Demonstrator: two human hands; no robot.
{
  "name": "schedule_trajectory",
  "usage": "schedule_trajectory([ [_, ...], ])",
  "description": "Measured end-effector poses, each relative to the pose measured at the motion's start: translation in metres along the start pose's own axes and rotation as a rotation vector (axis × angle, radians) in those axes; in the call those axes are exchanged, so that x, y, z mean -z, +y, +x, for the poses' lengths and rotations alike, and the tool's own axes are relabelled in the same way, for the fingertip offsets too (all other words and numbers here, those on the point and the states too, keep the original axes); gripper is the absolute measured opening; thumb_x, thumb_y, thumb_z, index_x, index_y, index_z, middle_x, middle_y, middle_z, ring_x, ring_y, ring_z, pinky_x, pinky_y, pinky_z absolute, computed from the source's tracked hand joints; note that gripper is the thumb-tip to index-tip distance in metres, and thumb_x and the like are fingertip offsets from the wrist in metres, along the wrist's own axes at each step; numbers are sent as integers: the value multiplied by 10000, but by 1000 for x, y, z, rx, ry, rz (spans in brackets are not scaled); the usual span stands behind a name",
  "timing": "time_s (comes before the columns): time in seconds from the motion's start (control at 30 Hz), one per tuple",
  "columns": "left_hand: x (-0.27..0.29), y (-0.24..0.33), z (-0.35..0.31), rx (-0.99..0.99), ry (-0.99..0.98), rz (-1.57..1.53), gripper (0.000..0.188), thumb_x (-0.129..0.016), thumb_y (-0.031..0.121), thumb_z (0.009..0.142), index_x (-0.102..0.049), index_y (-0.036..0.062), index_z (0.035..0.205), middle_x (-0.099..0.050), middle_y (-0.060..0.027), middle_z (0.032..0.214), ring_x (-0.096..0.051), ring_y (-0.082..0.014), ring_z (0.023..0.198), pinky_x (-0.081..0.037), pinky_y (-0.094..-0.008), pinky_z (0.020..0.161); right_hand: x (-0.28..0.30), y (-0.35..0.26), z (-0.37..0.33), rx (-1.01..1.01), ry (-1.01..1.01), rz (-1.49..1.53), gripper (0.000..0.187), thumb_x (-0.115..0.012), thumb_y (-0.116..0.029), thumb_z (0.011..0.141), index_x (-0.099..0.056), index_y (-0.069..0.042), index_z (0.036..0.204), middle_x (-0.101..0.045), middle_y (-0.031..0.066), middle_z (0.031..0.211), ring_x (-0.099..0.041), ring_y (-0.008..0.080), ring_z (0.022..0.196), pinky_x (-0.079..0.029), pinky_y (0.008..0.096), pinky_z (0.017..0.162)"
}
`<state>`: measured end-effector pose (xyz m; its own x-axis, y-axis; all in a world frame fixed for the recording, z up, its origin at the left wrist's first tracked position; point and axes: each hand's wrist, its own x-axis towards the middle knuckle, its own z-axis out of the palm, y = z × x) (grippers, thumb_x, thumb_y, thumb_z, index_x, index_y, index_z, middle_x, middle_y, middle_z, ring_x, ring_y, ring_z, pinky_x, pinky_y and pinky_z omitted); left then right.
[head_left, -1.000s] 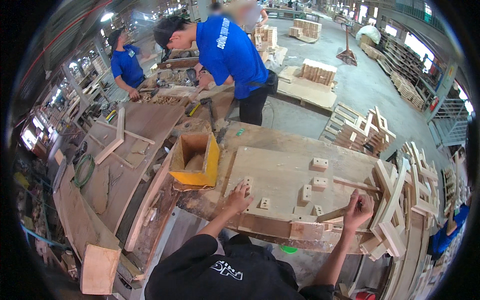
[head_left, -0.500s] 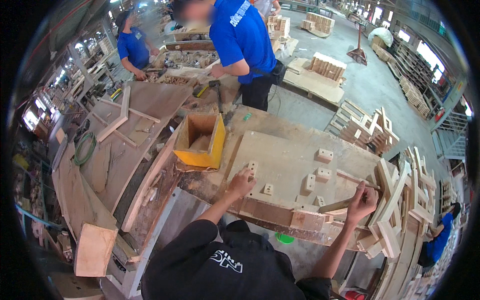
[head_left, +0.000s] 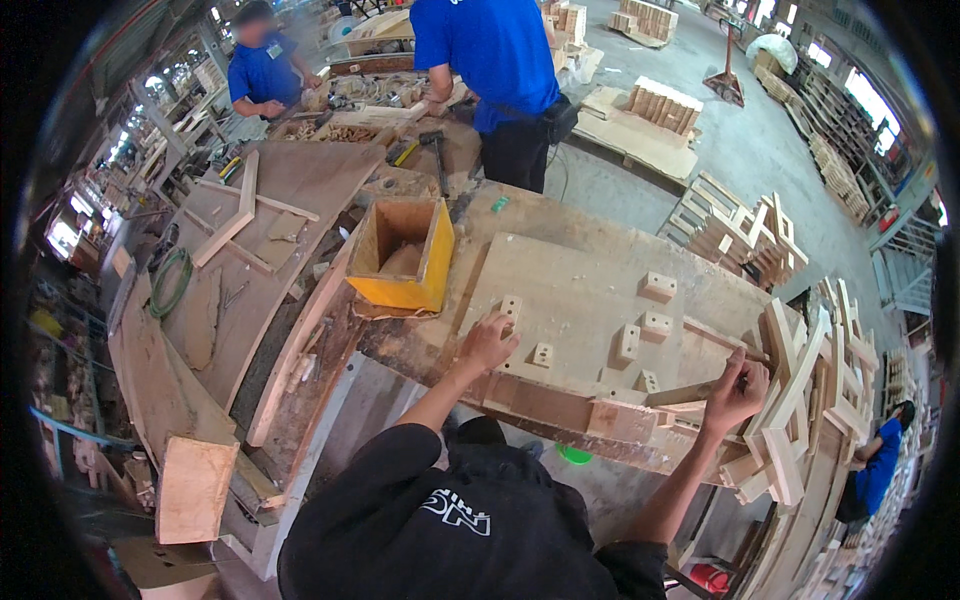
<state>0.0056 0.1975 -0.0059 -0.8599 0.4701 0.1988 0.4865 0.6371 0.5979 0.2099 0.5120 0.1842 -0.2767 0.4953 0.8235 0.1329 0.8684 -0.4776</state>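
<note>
My left hand [head_left: 489, 341] lies at the left part of a pale flat board [head_left: 560, 275], its fingertips against the near end of a small wooden block with holes [head_left: 510, 307]. The thumb stands apart from the fingers. At the right my right hand [head_left: 736, 392] is closed, fingers curled; what sits inside them, if anything, is hidden. A wooden stick [head_left: 684, 394] reaches toward that hand from the left, and a thin wooden slat [head_left: 712, 335] runs just beyond it. Several more drilled blocks [head_left: 627, 343] stand on the board.
A yellow-sided wooden box [head_left: 402, 290] stands left of the board. Beyond it lies a black-headed hammer [head_left: 434, 150]. Angled wooden frames [head_left: 785, 400] are piled at the right. Two people in blue shirts [head_left: 490, 60] work at the far bench; another person [head_left: 878, 455] is at far right.
The whole view has shifted slightly, with the bench appearing higher. My hands keep nearly the same places on the bench. The nearer co-worker bends further over the far bench.
</note>
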Motion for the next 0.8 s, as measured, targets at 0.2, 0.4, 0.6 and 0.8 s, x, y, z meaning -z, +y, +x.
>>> schedule_trajectory([
  [0.2, -4, 6, 1, 44, -29, 24, 334, -649, 321, 843, -637, 72, 1064, -632, -108, 1108, -570, -305, 1109, -462, -434, 944, -4, 20, -5, 9, 34, 3, 306, -653, -76, 909, -528, -9, 639, -459, 68, 581, -400, 200, 550, -308, 363, 528],
  [0.4, 8, -8, -21, -47, -35, 95, 358, -667, 310, 859, -643, 32, 1085, -637, -149, 1179, -570, -345, 1119, -459, -439, 973, -5, 34, -11, 7, -69, 52, 230, -619, -75, 943, -590, 26, 739, -551, 59, 650, -480, 149, 595, -385, 335, 536],
  [0.6, 69, -21, -96, -40, 222, -134, 218, -686, 199, 839, -673, 66, 1011, -660, -104, 1105, -563, -311, 1146, -427, -427, 1005, 9, 13, -12, 107, 42, -320, 188, -653, -118, 934, -686, 67, 940, -698, 147, 858, -655, 235, 738, -540, 343, 678],
  [0.8, 196, -138, -162, 320, 676, 256, 130, -727, 125, 800, -668, 92, 910, -666, -71, 1070, -579, -296, 1119, -444, -430, 985, -118, -135, -33, 333, -133, 12, 134, -605, -91, 958, -661, 29, 937, -681, 157, 953, -657, 302, 889, -532, 441, 831],
])
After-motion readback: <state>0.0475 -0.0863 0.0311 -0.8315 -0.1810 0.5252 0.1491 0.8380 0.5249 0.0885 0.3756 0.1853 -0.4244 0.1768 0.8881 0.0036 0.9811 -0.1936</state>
